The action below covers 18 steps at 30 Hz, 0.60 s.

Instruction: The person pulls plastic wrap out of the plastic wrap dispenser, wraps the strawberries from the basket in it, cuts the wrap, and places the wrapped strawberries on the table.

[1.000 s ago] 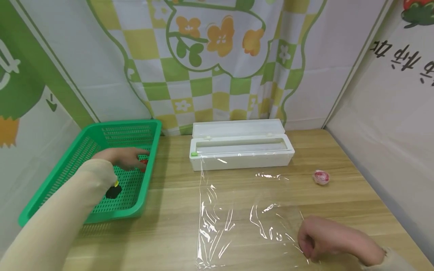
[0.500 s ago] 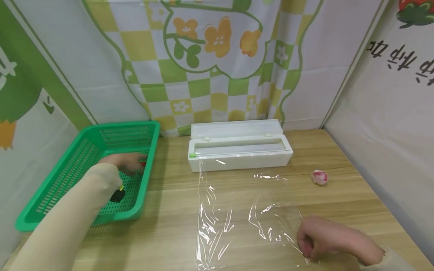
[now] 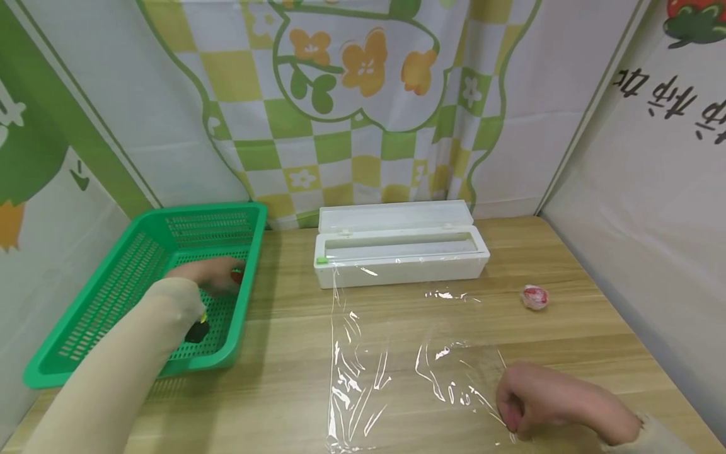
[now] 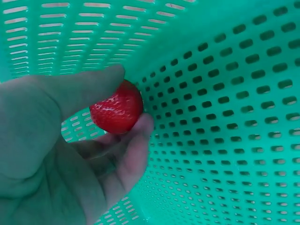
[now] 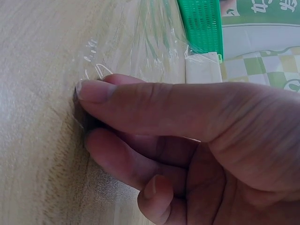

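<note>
Inside the green basket (image 3: 234, 353), my left hand (image 3: 207, 275) holds a red strawberry (image 4: 117, 108) between thumb and fingertips, close to the basket wall. The left wrist view shows its glossy, dimpled skin. My right hand (image 3: 544, 400) pinches the near right corner of a clear sheet of cling film (image 3: 408, 372) low over the table; thumb and forefinger meet on it in the right wrist view. The film runs back to a white cling film dispenser (image 3: 403, 272), whose lid stands raised. A green slider (image 3: 322, 260) sits at the left end of its front edge.
A small red-and-white ball wrapped in film (image 3: 534, 297) lies on the wooden table (image 3: 272, 391) at the right. A black thing (image 3: 197, 331) with a yellow part lies in the basket beneath my left sleeve. Fabric walls border the table's back and sides.
My left fingers have closed round the strawberry, which has turned a little and now shows some green. The head view has shifted slightly. My right hand keeps its pinch on the film corner.
</note>
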Each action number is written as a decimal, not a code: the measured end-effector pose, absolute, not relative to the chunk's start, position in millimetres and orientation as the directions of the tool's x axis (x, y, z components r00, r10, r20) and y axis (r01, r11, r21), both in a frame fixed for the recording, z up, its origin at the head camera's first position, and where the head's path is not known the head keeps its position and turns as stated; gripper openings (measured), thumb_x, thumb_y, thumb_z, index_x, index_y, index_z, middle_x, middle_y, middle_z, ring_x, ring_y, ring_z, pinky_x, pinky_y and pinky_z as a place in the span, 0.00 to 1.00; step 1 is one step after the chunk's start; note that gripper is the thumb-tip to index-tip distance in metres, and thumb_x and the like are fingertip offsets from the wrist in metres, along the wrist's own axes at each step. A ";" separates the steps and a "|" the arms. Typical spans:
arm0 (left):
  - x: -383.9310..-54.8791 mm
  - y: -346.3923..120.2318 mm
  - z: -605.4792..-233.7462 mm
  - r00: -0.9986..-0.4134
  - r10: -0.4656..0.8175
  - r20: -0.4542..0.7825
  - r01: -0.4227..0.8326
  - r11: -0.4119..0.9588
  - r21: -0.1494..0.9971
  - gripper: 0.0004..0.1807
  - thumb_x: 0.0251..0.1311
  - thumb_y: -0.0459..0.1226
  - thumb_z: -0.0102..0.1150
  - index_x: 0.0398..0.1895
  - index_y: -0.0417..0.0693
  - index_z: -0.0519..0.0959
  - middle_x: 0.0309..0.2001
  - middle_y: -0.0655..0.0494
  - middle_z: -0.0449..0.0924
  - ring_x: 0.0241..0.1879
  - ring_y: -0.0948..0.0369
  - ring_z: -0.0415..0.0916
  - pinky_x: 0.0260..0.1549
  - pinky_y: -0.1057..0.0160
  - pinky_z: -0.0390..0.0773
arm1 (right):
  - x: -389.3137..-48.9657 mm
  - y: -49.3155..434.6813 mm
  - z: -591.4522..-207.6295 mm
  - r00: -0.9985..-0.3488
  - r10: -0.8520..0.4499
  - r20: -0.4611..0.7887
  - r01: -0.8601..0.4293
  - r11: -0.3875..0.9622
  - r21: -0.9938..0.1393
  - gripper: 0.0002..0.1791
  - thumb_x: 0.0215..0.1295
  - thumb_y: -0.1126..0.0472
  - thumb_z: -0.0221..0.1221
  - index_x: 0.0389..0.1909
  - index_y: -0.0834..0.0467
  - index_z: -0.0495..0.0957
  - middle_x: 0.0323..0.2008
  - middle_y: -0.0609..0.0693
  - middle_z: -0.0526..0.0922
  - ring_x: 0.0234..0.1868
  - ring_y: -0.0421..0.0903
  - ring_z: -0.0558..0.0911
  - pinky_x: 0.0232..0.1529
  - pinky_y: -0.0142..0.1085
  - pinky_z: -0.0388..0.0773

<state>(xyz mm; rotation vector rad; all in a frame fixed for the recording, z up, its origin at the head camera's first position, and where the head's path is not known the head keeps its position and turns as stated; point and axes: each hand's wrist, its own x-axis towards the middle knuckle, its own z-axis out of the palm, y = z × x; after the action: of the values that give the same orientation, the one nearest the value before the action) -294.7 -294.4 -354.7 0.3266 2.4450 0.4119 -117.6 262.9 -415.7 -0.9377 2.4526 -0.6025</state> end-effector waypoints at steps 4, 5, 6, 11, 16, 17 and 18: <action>-291.7 -296.4 -350.3 -0.771 0.330 -0.545 0.148 0.925 0.350 0.29 0.65 0.32 0.52 0.66 0.25 0.59 0.50 0.30 0.71 0.30 0.58 0.72 0.33 0.60 0.81 | -117.1 262.5 -415.2 -0.671 -0.702 -0.238 -0.517 0.673 -0.528 0.17 0.29 0.74 0.66 0.12 0.47 0.79 0.13 0.27 0.70 0.17 0.22 0.66 0.17 0.20 0.67; -290.9 -297.0 -348.9 -0.773 0.334 -0.540 0.158 0.925 0.346 0.27 0.64 0.30 0.51 0.64 0.25 0.61 0.48 0.32 0.71 0.28 0.59 0.70 0.30 0.62 0.78 | -117.0 262.4 -415.1 -0.671 -0.703 -0.235 -0.521 0.673 -0.524 0.17 0.29 0.74 0.66 0.11 0.46 0.79 0.13 0.27 0.70 0.17 0.22 0.66 0.17 0.19 0.67; -290.3 -297.5 -347.5 -0.777 0.342 -0.529 0.178 0.925 0.336 0.25 0.63 0.29 0.50 0.63 0.26 0.64 0.46 0.33 0.72 0.27 0.60 0.68 0.28 0.64 0.75 | -117.0 262.2 -415.0 -0.672 -0.702 -0.234 -0.523 0.674 -0.521 0.17 0.29 0.74 0.66 0.11 0.46 0.79 0.13 0.27 0.70 0.17 0.22 0.66 0.17 0.19 0.67; -288.2 -302.1 -342.6 -0.809 0.372 -0.455 0.232 0.913 0.334 0.18 0.60 0.26 0.48 0.55 0.29 0.70 0.45 0.34 0.73 0.28 0.58 0.69 0.26 0.65 0.76 | -117.2 261.8 -415.1 -0.674 -0.698 -0.241 -0.519 0.680 -0.518 0.16 0.29 0.74 0.66 0.11 0.46 0.79 0.12 0.27 0.70 0.17 0.22 0.66 0.17 0.20 0.67; -283.9 -308.2 -334.0 -0.851 0.381 -0.361 0.242 0.896 0.373 0.14 0.65 0.29 0.50 0.51 0.31 0.73 0.45 0.33 0.75 0.34 0.54 0.76 0.30 0.60 0.83 | -117.0 262.2 -415.6 -0.672 -0.702 -0.238 -0.522 0.676 -0.520 0.16 0.29 0.73 0.66 0.11 0.47 0.78 0.12 0.27 0.70 0.17 0.22 0.66 0.16 0.19 0.66; -283.0 -309.3 -332.0 -0.860 0.381 -0.340 0.252 0.895 0.367 0.13 0.65 0.29 0.51 0.52 0.32 0.74 0.45 0.34 0.75 0.34 0.55 0.76 0.29 0.60 0.82 | -116.9 262.3 -415.6 -0.671 -0.702 -0.238 -0.521 0.675 -0.523 0.16 0.29 0.74 0.66 0.11 0.47 0.78 0.12 0.28 0.70 0.17 0.22 0.66 0.16 0.19 0.66; -282.2 -310.4 -329.8 -0.868 0.380 -0.319 0.261 0.897 0.358 0.13 0.65 0.29 0.51 0.51 0.34 0.74 0.44 0.36 0.76 0.33 0.55 0.76 0.29 0.61 0.81 | -116.8 262.4 -415.6 -0.670 -0.703 -0.238 -0.520 0.673 -0.526 0.16 0.29 0.74 0.66 0.11 0.47 0.78 0.12 0.28 0.70 0.17 0.22 0.65 0.16 0.19 0.66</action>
<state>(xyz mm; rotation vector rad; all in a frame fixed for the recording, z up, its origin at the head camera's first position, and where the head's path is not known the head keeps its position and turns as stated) -282.2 -310.4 -329.8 0.4715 2.6761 0.4297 -116.8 262.4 -415.6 -0.9537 2.4637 -0.5883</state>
